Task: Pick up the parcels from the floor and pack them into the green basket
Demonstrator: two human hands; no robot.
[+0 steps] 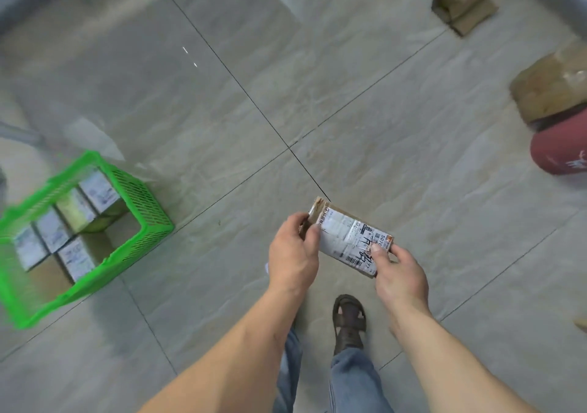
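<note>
Both forearms reach out from the bottom edge, and between them I see jeans and a sandal [348, 323] on the floor [413, 164]. I hold one parcel [349, 236] up over the tiles, just ahead of the sandal. It is a small brown box with a white label on its upper face, turned at a slant. My left hand [293, 253] grips its far left end, thumb on top and fingers curled round the edge. My right hand [400, 272] pinches the near right corner, thumb pressed on the label. So both grips are clamped on the parcel.

Taking the parcel as my mark: the basket [152, 203] stands on the floor well off to its left, bright green with mesh walls. Packed boxes [50, 234] with white labels fill much of it, standing close together; the near right corner still shows bare bottom. Far beyond the parcel, to the upper right, a brown package [463, 5] lies on the tiles. Right of the parcel, near the frame edge, a larger brown box [549, 91] sits against a dark red object [559, 152]; I cannot tell what that is. Everything away from my hands is blurred.
</note>
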